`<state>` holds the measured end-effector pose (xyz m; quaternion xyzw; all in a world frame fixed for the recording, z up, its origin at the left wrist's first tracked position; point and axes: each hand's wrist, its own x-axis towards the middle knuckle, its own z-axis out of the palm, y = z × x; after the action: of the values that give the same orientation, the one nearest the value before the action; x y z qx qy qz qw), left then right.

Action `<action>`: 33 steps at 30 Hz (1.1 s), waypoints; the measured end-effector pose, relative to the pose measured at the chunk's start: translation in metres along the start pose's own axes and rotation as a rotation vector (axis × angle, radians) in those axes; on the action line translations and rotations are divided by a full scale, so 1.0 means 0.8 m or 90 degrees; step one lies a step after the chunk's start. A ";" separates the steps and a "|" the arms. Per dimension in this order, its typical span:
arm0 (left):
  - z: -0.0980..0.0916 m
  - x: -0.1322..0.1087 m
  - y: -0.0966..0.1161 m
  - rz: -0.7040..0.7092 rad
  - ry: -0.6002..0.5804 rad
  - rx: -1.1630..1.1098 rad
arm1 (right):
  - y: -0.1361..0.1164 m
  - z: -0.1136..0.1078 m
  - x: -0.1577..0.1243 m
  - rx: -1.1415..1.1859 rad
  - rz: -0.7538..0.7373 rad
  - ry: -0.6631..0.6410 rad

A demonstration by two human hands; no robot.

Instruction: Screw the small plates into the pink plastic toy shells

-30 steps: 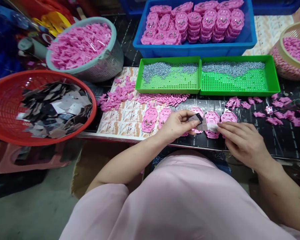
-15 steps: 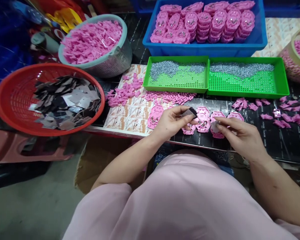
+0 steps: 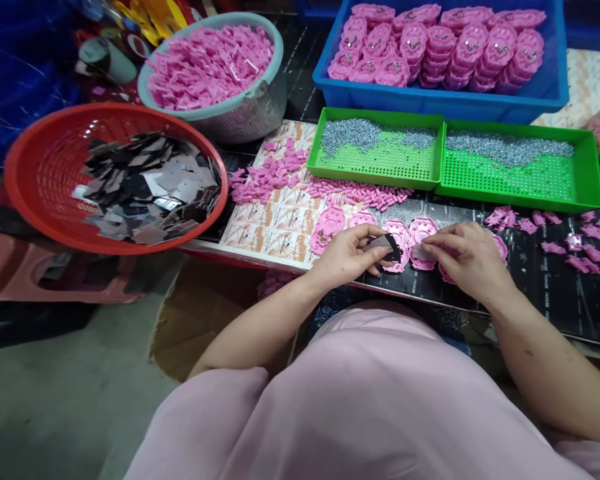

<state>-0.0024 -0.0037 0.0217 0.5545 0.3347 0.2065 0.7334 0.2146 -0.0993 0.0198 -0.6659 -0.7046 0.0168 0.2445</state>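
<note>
My left hand (image 3: pixel 347 255) is closed on a small stack of thin dark plates (image 3: pixel 386 248), held above the bench's front edge. Between the fingertips of my right hand (image 3: pixel 473 260) is one thin grey plate (image 3: pixel 421 253), over the lower half of a pink plastic casing (image 3: pixel 423 230). A neighbouring pink casing (image 3: pixel 396 231) lies just left of it, partly behind the stack. Farther left is another pink casing (image 3: pixel 329 230) with shiny metal bits in it. My right hand partly hides more casings beneath it.
A red basket (image 3: pixel 23 193) of plates stands left, a grey-blue basket (image 3: pixel 215 120) of pink parts behind it. Green trays (image 3: pixel 375 175) (image 3: pixel 520 193) hold small metal pieces. Behind is a blue bin (image 3: pixel 440 107) of stacked casings. Loose pink parts (image 3: pixel 275 172) lie about.
My right hand has moved left with the grey plate, from one casing to the casing beside it. My left hand still holds the stack. The whole view has shifted slightly.
</note>
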 end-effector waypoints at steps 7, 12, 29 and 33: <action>0.014 0.001 -0.001 0.008 -0.062 -0.039 | -0.043 -0.012 0.004 0.202 0.003 -0.007; 0.002 -0.002 0.010 0.061 0.037 -0.029 | -0.035 -0.009 -0.001 0.348 0.191 0.001; -0.029 -0.020 0.006 0.017 0.086 -0.009 | -0.042 0.025 0.006 0.014 -0.013 -0.001; -0.023 -0.018 0.004 0.015 0.063 -0.015 | -0.046 0.017 0.009 0.028 -0.007 0.031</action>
<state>-0.0253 -0.0001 0.0259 0.5388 0.3613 0.2461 0.7201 0.1750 -0.0922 0.0231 -0.6564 -0.7019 0.0150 0.2761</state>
